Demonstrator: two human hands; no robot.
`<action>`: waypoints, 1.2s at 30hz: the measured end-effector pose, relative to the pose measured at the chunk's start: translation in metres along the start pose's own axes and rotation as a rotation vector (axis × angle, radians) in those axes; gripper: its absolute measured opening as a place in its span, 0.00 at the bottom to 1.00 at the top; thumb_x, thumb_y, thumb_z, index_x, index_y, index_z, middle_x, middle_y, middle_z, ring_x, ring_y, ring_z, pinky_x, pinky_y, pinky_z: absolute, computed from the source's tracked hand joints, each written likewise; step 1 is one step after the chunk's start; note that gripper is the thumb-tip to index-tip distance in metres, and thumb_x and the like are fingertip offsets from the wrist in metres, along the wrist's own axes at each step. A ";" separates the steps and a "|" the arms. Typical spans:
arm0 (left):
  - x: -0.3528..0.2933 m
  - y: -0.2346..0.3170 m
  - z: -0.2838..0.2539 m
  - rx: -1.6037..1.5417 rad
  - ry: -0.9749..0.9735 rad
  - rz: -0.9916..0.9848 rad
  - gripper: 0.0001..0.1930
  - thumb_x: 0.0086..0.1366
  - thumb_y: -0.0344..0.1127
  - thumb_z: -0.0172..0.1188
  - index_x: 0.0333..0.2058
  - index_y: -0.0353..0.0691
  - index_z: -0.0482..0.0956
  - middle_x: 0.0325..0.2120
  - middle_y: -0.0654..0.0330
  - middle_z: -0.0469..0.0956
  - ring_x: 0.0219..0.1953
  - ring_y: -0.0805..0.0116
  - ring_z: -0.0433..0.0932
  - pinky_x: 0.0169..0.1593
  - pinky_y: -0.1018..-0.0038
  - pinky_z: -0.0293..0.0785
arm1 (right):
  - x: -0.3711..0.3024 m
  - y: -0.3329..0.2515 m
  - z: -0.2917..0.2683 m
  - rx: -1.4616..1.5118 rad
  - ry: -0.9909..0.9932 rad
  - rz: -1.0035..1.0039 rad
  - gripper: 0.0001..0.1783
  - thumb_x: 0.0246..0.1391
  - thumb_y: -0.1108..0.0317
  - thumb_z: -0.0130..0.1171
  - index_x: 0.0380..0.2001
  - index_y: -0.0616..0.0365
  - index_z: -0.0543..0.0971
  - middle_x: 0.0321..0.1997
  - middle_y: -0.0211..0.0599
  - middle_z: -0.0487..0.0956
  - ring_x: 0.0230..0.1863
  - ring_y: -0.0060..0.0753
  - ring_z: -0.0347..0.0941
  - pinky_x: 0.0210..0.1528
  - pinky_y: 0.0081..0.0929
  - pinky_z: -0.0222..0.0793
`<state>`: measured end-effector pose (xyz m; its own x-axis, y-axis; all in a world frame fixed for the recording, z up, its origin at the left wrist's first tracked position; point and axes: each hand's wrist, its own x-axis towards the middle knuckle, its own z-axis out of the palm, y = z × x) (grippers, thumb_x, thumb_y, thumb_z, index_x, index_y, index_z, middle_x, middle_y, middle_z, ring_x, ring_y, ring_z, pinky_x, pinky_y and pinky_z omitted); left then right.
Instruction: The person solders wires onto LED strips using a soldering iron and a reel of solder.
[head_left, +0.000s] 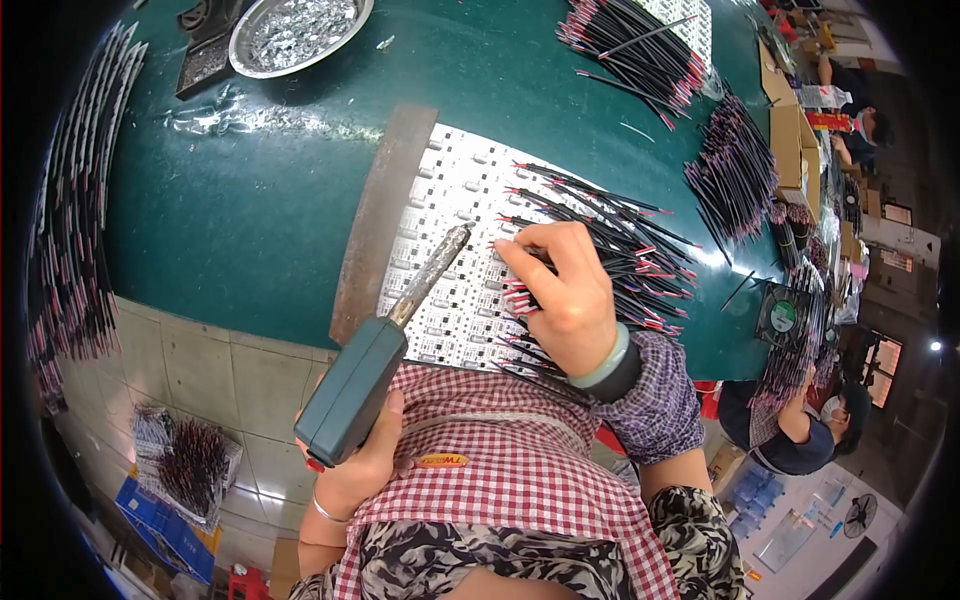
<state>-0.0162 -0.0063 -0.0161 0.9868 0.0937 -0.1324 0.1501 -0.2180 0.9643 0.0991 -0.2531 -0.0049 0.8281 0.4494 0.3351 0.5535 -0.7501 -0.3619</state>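
My left hand is closed round the handle of a dark green soldering gun. Its long, stained metal barrel points up and right, the tip over a white circuit board panel with rows of small parts. Thumb and fingers pinched, my right hand holds thin black wires with red and white ends close to the tip. More black wires fan out rightward from the panel, partly hidden behind the right hand. A rusty flat metal bar lies along the panel's left edge.
A metal bowl of solder scraps stands at the far left of the green table. Wire bundles lie at the right, another wire bundle at the left edge. A small fan stands at right; a co-worker sits beyond.
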 end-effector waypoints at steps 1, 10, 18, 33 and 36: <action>-0.001 0.000 -0.003 -0.023 -0.036 0.012 0.15 0.61 0.21 0.68 0.47 0.27 0.81 0.38 0.58 0.83 0.33 0.75 0.78 0.35 0.77 0.76 | -0.001 0.001 -0.005 0.018 -0.009 -0.010 0.24 0.34 0.79 0.60 0.42 0.65 0.81 0.37 0.41 0.77 0.38 0.44 0.74 0.38 0.35 0.71; -0.008 0.005 0.001 -0.130 0.043 -0.220 0.08 0.63 0.25 0.67 0.40 0.28 0.83 0.31 0.57 0.84 0.29 0.70 0.82 0.33 0.72 0.77 | -0.007 -0.021 0.001 -0.100 -0.071 0.145 0.32 0.44 0.80 0.59 0.58 0.63 0.78 0.34 0.37 0.69 0.34 0.37 0.72 0.34 0.32 0.72; -0.013 -0.001 -0.005 -0.044 0.021 -0.171 0.09 0.59 0.24 0.69 0.38 0.30 0.84 0.31 0.56 0.84 0.29 0.70 0.82 0.33 0.73 0.77 | -0.016 -0.013 0.006 0.043 0.003 0.095 0.36 0.26 0.88 0.53 0.48 0.62 0.83 0.33 0.40 0.74 0.33 0.41 0.73 0.33 0.35 0.71; -0.001 0.002 -0.005 0.056 -0.082 -0.006 0.07 0.55 0.23 0.68 0.34 0.32 0.82 0.28 0.56 0.79 0.24 0.65 0.78 0.28 0.73 0.73 | -0.013 -0.015 0.009 -0.033 0.038 0.013 0.21 0.33 0.80 0.60 0.38 0.65 0.84 0.31 0.35 0.77 0.32 0.37 0.75 0.30 0.31 0.72; 0.001 0.004 -0.007 0.098 -0.122 0.012 0.07 0.54 0.23 0.68 0.34 0.31 0.82 0.28 0.55 0.79 0.24 0.65 0.78 0.29 0.73 0.73 | -0.013 -0.015 0.009 -0.032 0.035 0.012 0.20 0.33 0.80 0.60 0.37 0.65 0.83 0.31 0.35 0.77 0.32 0.37 0.75 0.30 0.31 0.72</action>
<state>-0.0154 -0.0006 -0.0110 0.9878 -0.0267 -0.1531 0.1373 -0.3125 0.9400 0.0810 -0.2433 -0.0112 0.8308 0.4234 0.3613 0.5400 -0.7705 -0.3386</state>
